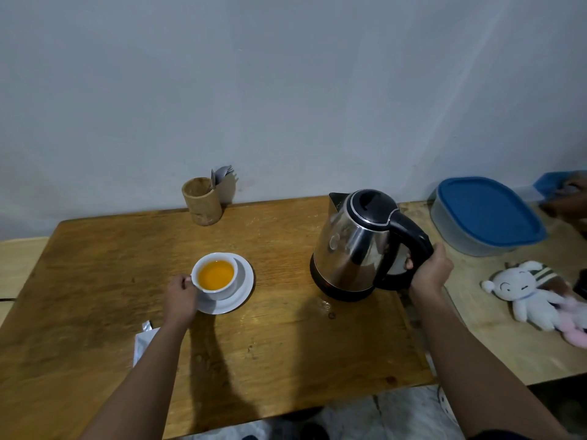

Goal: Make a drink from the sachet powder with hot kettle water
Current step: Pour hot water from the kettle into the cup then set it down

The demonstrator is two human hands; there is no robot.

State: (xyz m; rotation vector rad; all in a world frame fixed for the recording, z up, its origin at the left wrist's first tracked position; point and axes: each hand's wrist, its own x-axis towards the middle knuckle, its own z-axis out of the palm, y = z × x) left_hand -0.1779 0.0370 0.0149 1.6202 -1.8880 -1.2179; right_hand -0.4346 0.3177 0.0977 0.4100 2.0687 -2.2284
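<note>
A: Kettle [355, 246] first: where does it stand?
B: On the brown worktop [95, 281], near its right edge, lid shut, spout turned toward the wall. It looks tilted slightly, though the wide lens may cause that. The right hand [428, 271] has its fingers [409, 263] wrapped tight round the black handle.

A: And the cup?
B: A white cup [216, 276] sits on a white saucer [244, 281] about midway along the worktop, left of the kettle and well apart from it. It holds orange liquid, close to the brim. The left hand [179, 296] is at the cup's left side, fingers closed on its handle.

A: The sachet?
B: A silvery sachet [144, 339] lies toward the near left part of the worktop, partly hidden by the left forearm. Whether it is torn open, I cannot tell.

A: Anything else there?
B: A wooden holder [201, 201] with cutlery stands at the far edge against the wall. There is a small wet patch [327, 308] on the wood just in front of the kettle. On the paler table at the right are a blue-lidded container [486, 214] and a plush toy [524, 296].
</note>
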